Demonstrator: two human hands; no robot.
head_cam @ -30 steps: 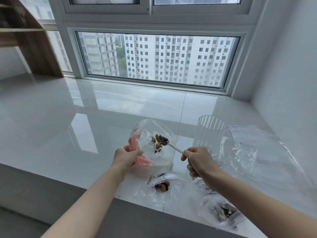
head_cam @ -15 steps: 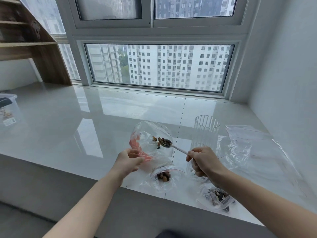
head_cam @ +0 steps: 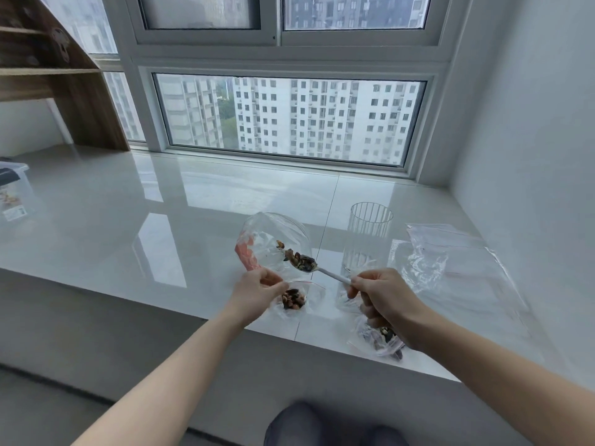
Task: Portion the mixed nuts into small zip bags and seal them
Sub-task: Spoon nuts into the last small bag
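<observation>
One spoonful of mixed nuts [head_cam: 301,261] rides on the spoon [head_cam: 322,270], pinched by the right hand [head_cam: 383,296]. The left hand [head_cam: 257,292] grips the big nut bag [head_cam: 273,243], holding its mouth open for scooping. Two small zip bags [head_cam: 294,299] holding nuts lie on the ledge [head_cam: 128,226], one beside a glass [head_cam: 368,239].

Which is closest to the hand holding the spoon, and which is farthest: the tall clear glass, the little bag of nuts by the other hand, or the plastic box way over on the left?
From the right hand, in the head view:
1. Tall clear glass, just behind it.
2. Little bag of nuts, to its left, by the left hand. These two are nearly tied.
3. Plastic box, far left edge, clearly farthest.
</observation>
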